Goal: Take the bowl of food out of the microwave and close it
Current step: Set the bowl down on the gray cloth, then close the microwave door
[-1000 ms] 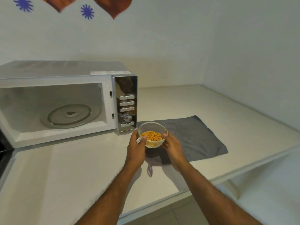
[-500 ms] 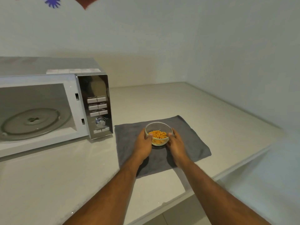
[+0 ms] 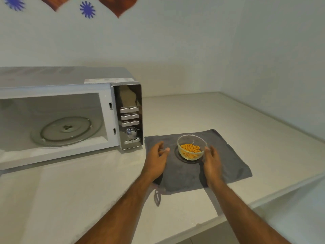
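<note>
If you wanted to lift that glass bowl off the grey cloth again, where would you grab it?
Probably by the sides just under the rim, one hand from each side. The glass bowl sits upright on the grey cloth, round, handleless and open-topped, so a grip from above would touch the orange food.

Bowl [image 3: 191, 147] on cloth [image 3: 226, 161] (hands either side), right of microwave [image 3: 70, 111].

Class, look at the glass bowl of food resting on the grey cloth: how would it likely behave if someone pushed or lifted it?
The glass bowl looks rigid and probably breakable, being clear glass. Its smooth wall may be slippery to grip. Pushed, it might drag the soft grey cloth rather than slide. Its wide, low shape suggests that it would not tip easily.
</note>
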`<control>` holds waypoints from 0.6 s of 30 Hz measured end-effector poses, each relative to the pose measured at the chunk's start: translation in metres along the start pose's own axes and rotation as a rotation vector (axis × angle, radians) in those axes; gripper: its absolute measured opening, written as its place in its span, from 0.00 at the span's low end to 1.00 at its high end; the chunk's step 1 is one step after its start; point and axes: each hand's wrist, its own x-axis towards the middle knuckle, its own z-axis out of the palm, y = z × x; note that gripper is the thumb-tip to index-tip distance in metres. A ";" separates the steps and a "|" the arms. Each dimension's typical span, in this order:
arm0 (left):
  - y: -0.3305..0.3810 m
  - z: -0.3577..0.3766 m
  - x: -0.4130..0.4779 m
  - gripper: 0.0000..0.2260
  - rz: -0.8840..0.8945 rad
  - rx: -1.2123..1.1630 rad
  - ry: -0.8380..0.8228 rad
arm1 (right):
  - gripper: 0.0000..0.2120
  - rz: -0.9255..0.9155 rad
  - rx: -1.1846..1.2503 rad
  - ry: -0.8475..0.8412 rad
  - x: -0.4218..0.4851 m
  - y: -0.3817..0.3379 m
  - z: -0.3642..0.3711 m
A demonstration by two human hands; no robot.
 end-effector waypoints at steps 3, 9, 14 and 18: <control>-0.007 -0.039 -0.015 0.19 0.059 0.021 0.074 | 0.22 -0.200 -0.085 0.226 -0.020 -0.004 0.002; -0.022 -0.138 -0.078 0.17 0.211 0.306 0.188 | 0.18 -0.585 -0.040 0.158 -0.091 -0.013 0.051; 0.006 -0.196 -0.141 0.22 0.324 0.570 0.209 | 0.15 -0.607 -0.031 -0.109 -0.156 -0.026 0.106; 0.036 -0.246 -0.201 0.22 0.411 0.659 0.305 | 0.12 -0.652 -0.005 -0.335 -0.223 -0.053 0.157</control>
